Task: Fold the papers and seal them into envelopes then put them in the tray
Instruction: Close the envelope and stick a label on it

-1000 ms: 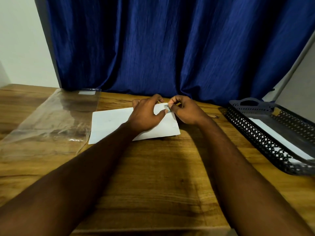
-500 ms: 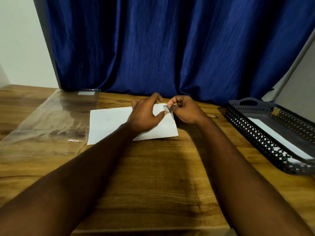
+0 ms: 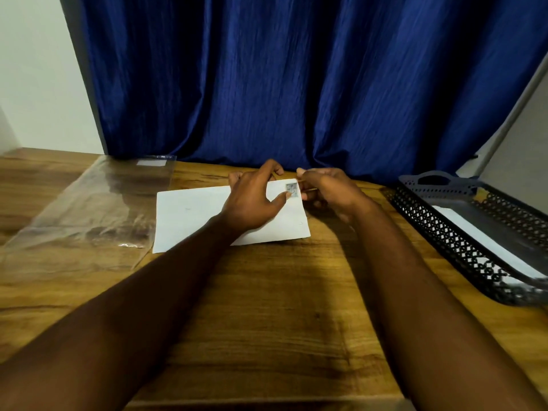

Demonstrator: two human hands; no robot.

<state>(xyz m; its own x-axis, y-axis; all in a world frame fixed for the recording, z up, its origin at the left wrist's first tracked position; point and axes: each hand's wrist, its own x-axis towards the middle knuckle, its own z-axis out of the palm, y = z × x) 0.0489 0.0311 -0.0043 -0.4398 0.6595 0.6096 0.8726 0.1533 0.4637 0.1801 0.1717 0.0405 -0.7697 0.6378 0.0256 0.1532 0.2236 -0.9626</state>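
- White envelope (image 3: pixel 192 215): lies flat on the wooden counter (image 3: pixel 267 307) with its long side across the view. This probably keeps it steady for work on its far right corner.
- Grey square (image 3: pixel 292 189): a small patch, perhaps a stamp or a seal, sits on the envelope's far right corner. Its print is too small to read.
- Left hand (image 3: pixel 255 200): rests on the right half of the envelope with its fingers arched and spread, holding nothing. The thumb tip touches the near left edge of the grey square, apparently to pin the envelope while the patch is set.
- Right hand (image 3: pixel 332 191): just beyond the envelope's right edge, level with the grey square. Its fingers are curled inward around what may be a thin pale sliver, but I cannot tell whether it holds anything.
- Stage (judged): sealing looks nearly finished, and the move to the tray remains.
- Black lattice tray (image 3: pixel 439 232): well to the right of the envelope, on the right hand's side. A white sheet or envelope (image 3: pixel 474 235) lies inside it.
- Clear plastic sleeve (image 3: pixel 89 209): lies flat beside the envelope's left edge.
- Blue curtain (image 3: pixel 296 84): hangs behind the envelope's far edge.
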